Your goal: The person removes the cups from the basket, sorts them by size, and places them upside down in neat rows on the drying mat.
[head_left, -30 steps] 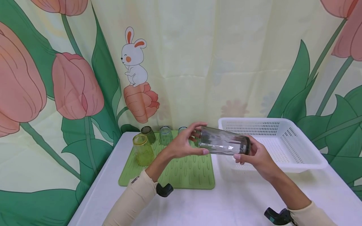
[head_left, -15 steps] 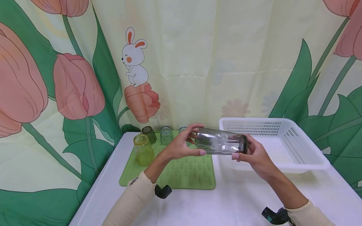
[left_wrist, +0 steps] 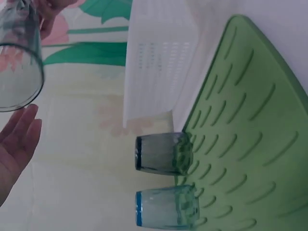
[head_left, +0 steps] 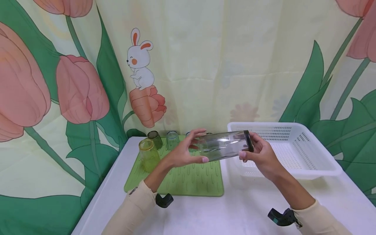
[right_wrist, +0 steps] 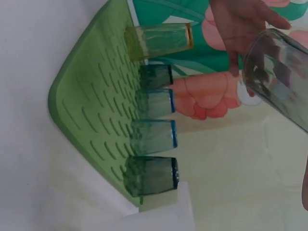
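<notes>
A tall, clear grey drinking glass (head_left: 221, 145) is held nearly level in the air, its thick dark base to the right and its mouth to the left. My right hand (head_left: 264, 159) grips the base end between thumb and fingers. At the mouth end is my left hand (head_left: 182, 152), thumb in front and fingers behind. In the left wrist view its straight fingers (left_wrist: 21, 130) are right at the rim. The right wrist view shows that hand with spread fingers beside the mouth of the glass.
A green drying mat (head_left: 194, 182) lies on the white table (head_left: 199, 213). Upside-down glasses stand on it: a yellow one (head_left: 149, 156), a dark one (head_left: 155, 140), and several bluish or grey ones (right_wrist: 156, 134) along the back. A white perforated basket (head_left: 323, 163) stands at the right.
The base end of the glass has tipped upward and the mouth end has sunk slightly. Both hands have shifted a little to the left with it.
</notes>
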`<state>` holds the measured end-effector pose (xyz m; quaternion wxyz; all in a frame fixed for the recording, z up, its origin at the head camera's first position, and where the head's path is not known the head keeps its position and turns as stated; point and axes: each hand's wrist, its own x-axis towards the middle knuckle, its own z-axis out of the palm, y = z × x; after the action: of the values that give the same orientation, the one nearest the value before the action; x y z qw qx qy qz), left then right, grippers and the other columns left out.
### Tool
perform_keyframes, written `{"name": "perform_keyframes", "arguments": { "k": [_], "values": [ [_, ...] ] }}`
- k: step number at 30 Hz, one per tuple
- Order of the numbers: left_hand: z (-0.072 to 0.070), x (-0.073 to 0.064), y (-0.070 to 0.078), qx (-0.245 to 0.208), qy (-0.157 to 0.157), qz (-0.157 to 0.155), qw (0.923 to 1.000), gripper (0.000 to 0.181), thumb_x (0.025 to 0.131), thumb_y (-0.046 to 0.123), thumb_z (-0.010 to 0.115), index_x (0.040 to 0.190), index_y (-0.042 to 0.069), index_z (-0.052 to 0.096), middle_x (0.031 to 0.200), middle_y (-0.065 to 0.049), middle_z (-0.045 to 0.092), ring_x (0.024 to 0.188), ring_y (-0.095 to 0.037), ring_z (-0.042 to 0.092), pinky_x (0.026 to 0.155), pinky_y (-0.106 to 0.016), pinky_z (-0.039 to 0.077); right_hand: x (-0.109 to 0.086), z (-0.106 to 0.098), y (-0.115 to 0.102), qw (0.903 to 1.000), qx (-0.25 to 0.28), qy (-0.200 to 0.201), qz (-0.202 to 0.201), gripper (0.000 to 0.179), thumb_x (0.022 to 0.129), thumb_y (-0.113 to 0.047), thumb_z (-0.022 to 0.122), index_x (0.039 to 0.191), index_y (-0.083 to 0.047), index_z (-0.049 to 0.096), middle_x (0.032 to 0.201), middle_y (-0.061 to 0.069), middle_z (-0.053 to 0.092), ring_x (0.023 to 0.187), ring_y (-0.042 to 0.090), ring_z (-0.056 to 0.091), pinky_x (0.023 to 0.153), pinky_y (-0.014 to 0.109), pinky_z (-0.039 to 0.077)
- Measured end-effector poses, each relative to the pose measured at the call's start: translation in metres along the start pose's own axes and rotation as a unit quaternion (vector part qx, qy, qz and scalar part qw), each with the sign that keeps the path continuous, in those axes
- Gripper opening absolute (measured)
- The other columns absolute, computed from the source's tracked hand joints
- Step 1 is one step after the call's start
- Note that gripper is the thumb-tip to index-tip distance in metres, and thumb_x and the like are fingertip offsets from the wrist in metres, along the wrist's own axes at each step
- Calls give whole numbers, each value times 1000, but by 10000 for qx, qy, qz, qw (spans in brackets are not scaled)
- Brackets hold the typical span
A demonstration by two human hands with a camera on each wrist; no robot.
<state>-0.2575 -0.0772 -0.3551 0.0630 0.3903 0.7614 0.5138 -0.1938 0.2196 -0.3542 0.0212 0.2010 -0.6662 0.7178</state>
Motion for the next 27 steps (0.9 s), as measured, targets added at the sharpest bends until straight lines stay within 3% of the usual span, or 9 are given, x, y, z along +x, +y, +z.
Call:
{"name": "perform_keyframes", "arguments": {
  "k": [9,14,22,27],
  "values": [
    [-10,-26,-12,104,271,-171,9994,83,83,52,77,151,25,37,147,-3,49,130,-23,54,104,-44,48,21,14,-6,9995,-219,-196,80,59,86,9,69,137,-8,45,108,5,53,70,11,63,62,25,56],
    [-16,-43,-25,144,425,-327,9985,75,86,41,78,148,23,41,143,-5,53,127,-26,57,103,-50,47,34,23,-5,9984,-528,-155,139,61,84,6,73,138,-9,48,110,4,56,66,10,63,60,26,56],
    [-25,-73,-47,355,446,-757,9955,65,88,35,76,143,14,49,138,-8,57,124,-36,57,101,-54,47,58,43,2,9920,-1181,-154,417,65,82,-6,81,139,-8,49,111,-4,61,65,10,65,61,29,55],
    [-28,-96,-62,522,448,-1109,9914,56,89,31,76,137,12,55,133,-8,61,121,-36,58,100,-56,47,71,59,9,9883,-1403,-279,531,65,80,-13,84,137,-11,51,97,0,67,65,14,66,61,32,55]
  ]
}}
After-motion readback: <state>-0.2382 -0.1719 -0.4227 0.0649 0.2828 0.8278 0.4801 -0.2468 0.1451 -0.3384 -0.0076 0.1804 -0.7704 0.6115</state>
